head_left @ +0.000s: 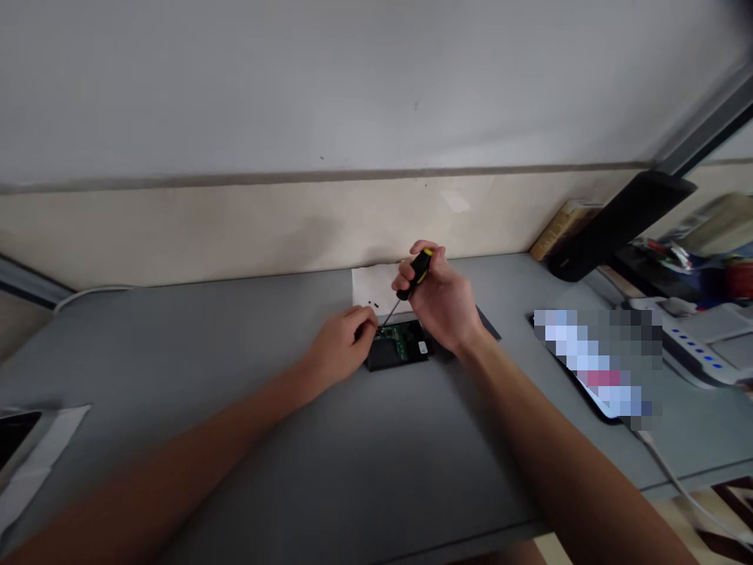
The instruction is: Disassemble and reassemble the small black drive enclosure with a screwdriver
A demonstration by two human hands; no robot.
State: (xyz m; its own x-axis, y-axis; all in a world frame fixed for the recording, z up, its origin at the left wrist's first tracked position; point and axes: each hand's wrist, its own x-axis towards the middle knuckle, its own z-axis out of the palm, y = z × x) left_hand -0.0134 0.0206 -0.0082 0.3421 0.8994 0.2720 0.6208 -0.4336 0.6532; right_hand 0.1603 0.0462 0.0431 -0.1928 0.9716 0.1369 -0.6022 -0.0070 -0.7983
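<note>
Two slim forearms (pixel 535 428) (bare, like the hands (pixel 444 306))

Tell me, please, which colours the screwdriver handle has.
Black and yellow; the screwdriver handle shows best in the head view.

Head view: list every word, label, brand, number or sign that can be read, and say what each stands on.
No text can be read.
White label on the dark device: too small.
Faint mark on the long black object: too blurred.
Lit screen: pixelated.
Tan box: any lettering too blurred.
</note>
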